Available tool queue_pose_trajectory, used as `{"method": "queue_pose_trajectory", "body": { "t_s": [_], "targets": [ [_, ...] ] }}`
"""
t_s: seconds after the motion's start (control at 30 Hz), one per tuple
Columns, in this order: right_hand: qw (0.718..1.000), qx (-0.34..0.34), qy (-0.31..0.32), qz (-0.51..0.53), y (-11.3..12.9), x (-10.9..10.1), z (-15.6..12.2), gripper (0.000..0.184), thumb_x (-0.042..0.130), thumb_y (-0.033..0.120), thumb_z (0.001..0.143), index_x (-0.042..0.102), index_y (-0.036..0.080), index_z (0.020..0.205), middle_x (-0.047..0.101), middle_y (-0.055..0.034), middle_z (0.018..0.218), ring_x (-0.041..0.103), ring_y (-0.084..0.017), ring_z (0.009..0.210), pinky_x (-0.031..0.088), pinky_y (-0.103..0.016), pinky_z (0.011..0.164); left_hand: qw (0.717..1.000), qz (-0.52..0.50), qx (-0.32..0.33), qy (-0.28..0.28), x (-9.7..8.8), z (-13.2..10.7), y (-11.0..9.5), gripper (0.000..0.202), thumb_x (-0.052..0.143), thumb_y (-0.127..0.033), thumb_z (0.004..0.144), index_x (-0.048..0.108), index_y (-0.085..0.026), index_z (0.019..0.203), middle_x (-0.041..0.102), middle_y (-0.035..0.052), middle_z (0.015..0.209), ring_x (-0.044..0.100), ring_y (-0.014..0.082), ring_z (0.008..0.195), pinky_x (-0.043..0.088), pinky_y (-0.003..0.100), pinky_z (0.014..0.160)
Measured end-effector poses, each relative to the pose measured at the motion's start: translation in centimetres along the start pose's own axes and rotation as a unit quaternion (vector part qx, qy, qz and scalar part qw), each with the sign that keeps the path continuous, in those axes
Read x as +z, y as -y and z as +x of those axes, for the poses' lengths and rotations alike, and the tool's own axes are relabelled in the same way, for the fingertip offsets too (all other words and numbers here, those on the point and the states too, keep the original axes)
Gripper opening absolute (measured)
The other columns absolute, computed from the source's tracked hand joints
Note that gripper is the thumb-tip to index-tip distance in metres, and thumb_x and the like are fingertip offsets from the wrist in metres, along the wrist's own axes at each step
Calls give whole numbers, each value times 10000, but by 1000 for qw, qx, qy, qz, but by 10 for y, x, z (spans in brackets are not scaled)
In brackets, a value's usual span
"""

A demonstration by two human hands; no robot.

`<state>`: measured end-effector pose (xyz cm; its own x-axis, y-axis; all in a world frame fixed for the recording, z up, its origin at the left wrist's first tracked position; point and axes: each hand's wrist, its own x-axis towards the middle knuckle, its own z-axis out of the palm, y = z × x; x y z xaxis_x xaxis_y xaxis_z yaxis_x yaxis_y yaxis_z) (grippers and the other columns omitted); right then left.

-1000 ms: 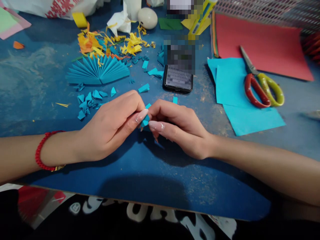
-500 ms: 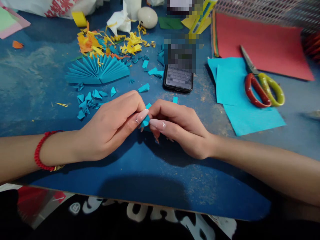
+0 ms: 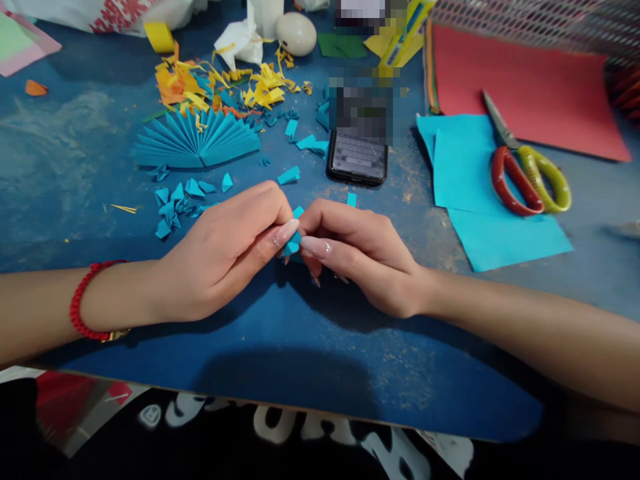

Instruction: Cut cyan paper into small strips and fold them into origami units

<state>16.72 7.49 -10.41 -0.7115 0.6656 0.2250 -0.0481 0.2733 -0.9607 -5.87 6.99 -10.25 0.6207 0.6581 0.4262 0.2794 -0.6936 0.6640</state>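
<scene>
Folded blue paper piece point(image 3: 293, 244), small and partly hidden by the fingers, sits near the front of the blue tabletop point(image 3: 435, 373), between the tips of both hands. The left hand point(image 3: 230, 250) pinches it narrowly, thumb pressed on its near side; the right hand point(image 3: 365, 257) has its thumb and curled fingers close around the other side (how firmly, I cannot tell). A red braided bracelet point(image 3: 76, 303) circles the left wrist.

Just beyond the hands lie a blue paper strip point(image 3: 289, 175) and a smaller blue rectangle point(image 3: 351, 199). To the left is a loose cluster of folded blue triangles point(image 3: 173, 200), with a pleated blue paper fan point(image 3: 200, 143) behind it, its upper edge meeting yellow and orange paper scraps point(image 3: 267, 87). A smartphone point(image 3: 357, 157) lies past the right hand, its keyboard showing. Farther right, scissors point(image 3: 511, 142) with one red and one yellow-green handle rest across light-blue sheets point(image 3: 460, 167), blades reaching over red paper point(image 3: 530, 87).
</scene>
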Motion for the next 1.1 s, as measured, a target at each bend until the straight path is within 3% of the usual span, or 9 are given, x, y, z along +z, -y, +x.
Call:
{"method": "queue_pose_trajectory", "body": {
  "t_s": [0.23, 0.4, 0.57, 0.83, 1.1],
  "targets": [
    [1000, -24, -9, -14, -5, 2, -1, 205, 585, 295, 1115, 585, 156, 965, 578, 41, 717, 547, -78, 632, 429, -204, 612, 999, 16, 43, -6, -1, 1, 4, 172, 512, -221, 1122, 549, -219, 954, 571, 6, 827, 536, 143, 735, 479, 319, 656],
    [998, -40, -26, -42, -6, 2, 1, 218, 621, 274, 1098, 577, 157, 919, 552, 51, 713, 486, -76, 633, 387, -226, 621, 999, 12, 38, 0, -3, 0, 2, 147, 628, -286, 1059, 567, -210, 948, 607, 12, 858, 580, 153, 770, 497, 335, 690],
    [997, -40, -31, -52, -6, 1, 1, 243, 633, 305, 1096, 588, 164, 904, 547, 48, 704, 478, -88, 647, 387, -236, 628, 1000, 22, -13, 15, -5, -2, -3, 87, 594, -268, 1021, 569, -236, 945, 634, 30, 882, 607, 200, 797, 515, 370, 730],
    [998, -28, -31, -46, -5, 2, 1, 255, 643, 318, 1089, 601, 160, 893, 549, 53, 683, 474, -84, 626, 378, -233, 609, 1000, 25, -16, 10, -6, -2, -4, 89, 604, -258, 990, 589, -221, 911, 647, 17, 852, 623, 185, 766, 501, 338, 720],
    [999, -32, -26, -29, -7, 2, 0, 200, 667, 228, 1065, 613, 135, 897, 538, 66, 682, 455, -66, 624, 357, -223, 604, 1000, 25, -14, 3, -5, -2, -4, 79, 632, -248, 966, 599, -210, 905, 651, 16, 848, 617, 177, 755, 476, 329, 706]
  ]
}}
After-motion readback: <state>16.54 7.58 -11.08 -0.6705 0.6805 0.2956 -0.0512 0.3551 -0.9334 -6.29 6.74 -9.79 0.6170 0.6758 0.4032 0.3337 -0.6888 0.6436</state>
